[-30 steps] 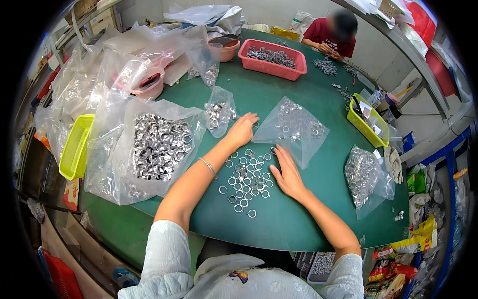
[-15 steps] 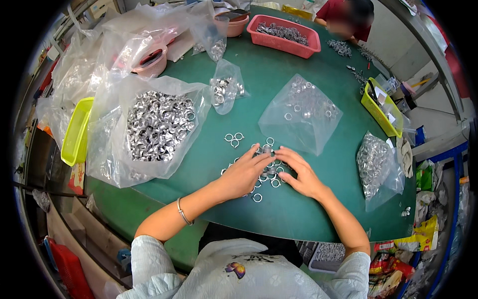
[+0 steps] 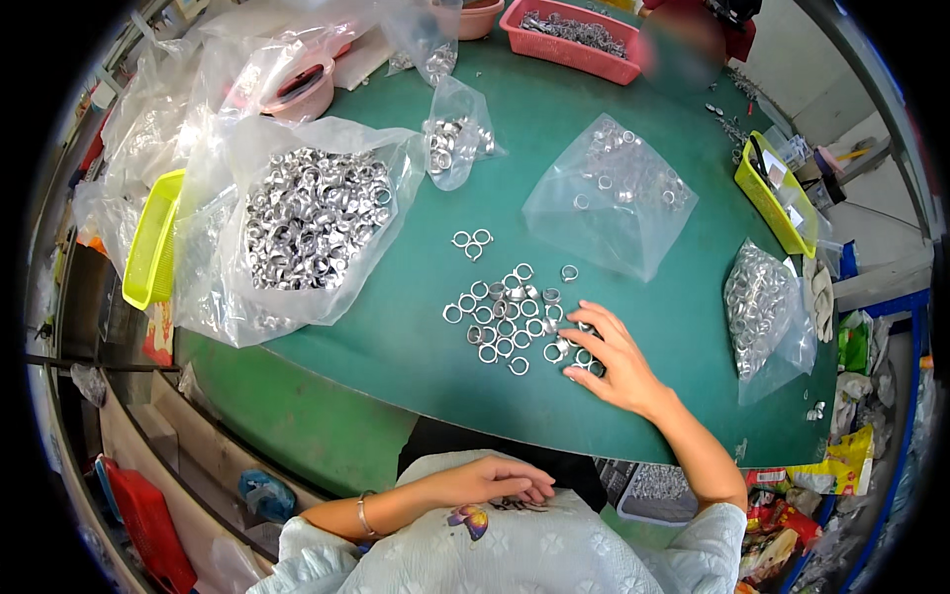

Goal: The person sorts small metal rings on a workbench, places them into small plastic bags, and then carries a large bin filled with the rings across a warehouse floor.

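My right hand [image 3: 616,364] is over the green tabletop, its fingers apart and curved round a few silvery metal rings [image 3: 584,358] at the right side of a loose pile. It touches these rings without gripping them. The pile of metal rings [image 3: 505,327] lies spread to its left, some flat and some on edge. Three more rings [image 3: 473,244] sit together just beyond the pile, and a single ring [image 3: 569,272] lies to the right. My left hand [image 3: 505,480] is back in front of my shirt, off the table, fingers loosely stretched; its palm is hidden.
A large clear bag of rings [image 3: 317,223] lies open on the left. Flatter clear bags [image 3: 614,198] [image 3: 762,312] with rings are ahead and right. A pink basket [image 3: 574,49], yellow-green baskets [image 3: 153,243] [image 3: 777,193] and a person [image 3: 683,45] are around the table.
My left hand has left the pile and drawn back to my body. My right hand has shifted right and nearer, with a few rings by its fingers. The view has shifted slightly.
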The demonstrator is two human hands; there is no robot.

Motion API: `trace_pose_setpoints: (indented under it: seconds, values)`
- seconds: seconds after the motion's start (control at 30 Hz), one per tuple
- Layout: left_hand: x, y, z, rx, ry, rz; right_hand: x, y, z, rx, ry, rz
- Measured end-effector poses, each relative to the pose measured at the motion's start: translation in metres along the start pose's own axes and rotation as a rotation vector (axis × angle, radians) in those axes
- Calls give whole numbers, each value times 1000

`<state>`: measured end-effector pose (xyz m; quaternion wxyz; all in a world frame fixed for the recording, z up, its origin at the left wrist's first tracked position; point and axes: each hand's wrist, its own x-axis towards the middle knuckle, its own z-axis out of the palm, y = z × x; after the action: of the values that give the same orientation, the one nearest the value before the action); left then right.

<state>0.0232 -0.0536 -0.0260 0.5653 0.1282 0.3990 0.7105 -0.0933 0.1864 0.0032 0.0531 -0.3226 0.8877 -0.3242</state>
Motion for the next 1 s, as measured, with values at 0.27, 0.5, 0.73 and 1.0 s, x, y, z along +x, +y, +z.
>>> trace_pose_setpoints:
  seconds: [0.27, 0.5, 0.73, 1.0]
  values:
    - [50, -22, -17, -1097, -191, 77, -52, -51, 28, 11, 89, 124]
    - [56, -44, -24, -1383, -247, 174, -72, -77, 54, 108, 3, -61]
    - [59, -39, -26, -1213, -337, 168, -31, -69, 37, 80, 312, 20]
    - [52, -28, -23, -1128, -122, -27, -26, -48, 48, -106, 322, 49]
